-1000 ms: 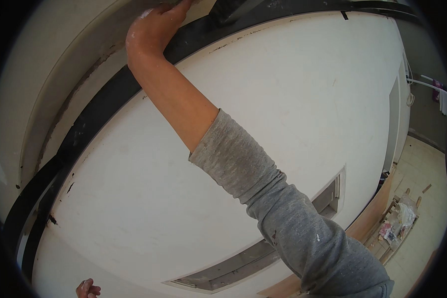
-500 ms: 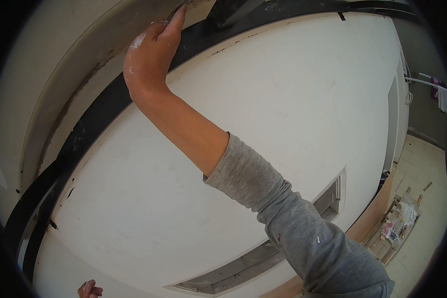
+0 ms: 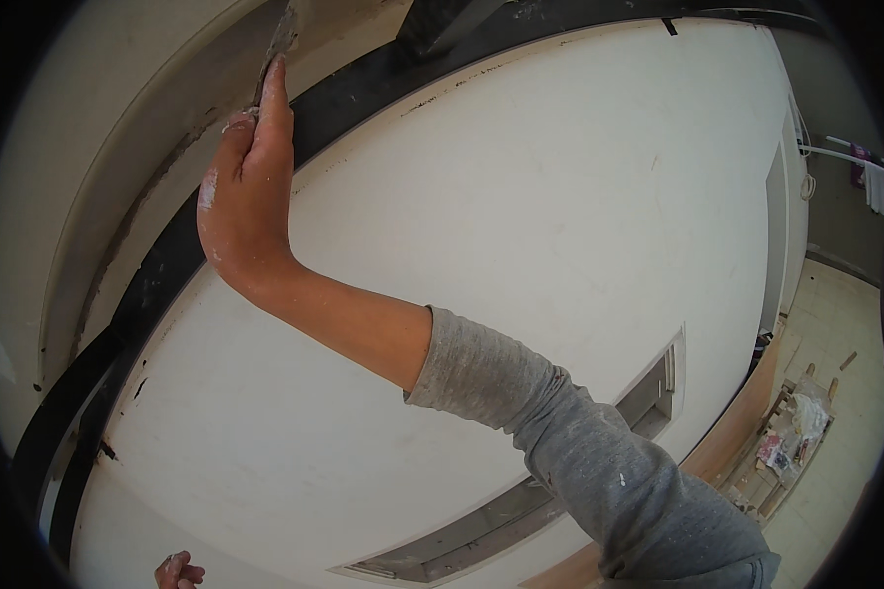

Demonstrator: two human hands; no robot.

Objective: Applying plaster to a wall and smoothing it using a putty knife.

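Wall (image 3: pixel 521 196), one: broad, white, filling the side below the black beam.

Beam (image 3: pixel 349 98), one: long, black, curving across my view; the landmark for this list.

Ledge (image 3: pixel 157 108), one: pale grey, stained along one seam, on the beam's upper side.

Window opening (image 3: pixel 462 540), one: long, recessed, well below the beam.

Sleeve (image 3: pixel 599 452), one: grey, paint-spotted, covering the right arm, below the beam.

Stand (image 3: pixel 778 491), one: low, wooden, with crumpled plastic (image 3: pixel 808 417) on it, far below the beam's right-hand stretch.

Right hand (image 3: pixel 248 191), one: white-smeared, bent back at the wrist, in front of the beam; fingers wrapped round a blade, one laid straight along it. Contact with the beam: I could not tell.

Left hand (image 3: pixel 180 569), one: partly cut off, well below the beam, fingers curled; whether it held anything I could not tell.

Blade (image 3: pixel 282 39), one: thin, flat, stained, on the beam's upper side. It ran up from the right hand, much the nearer one, its long axis steeper than the beam's line.
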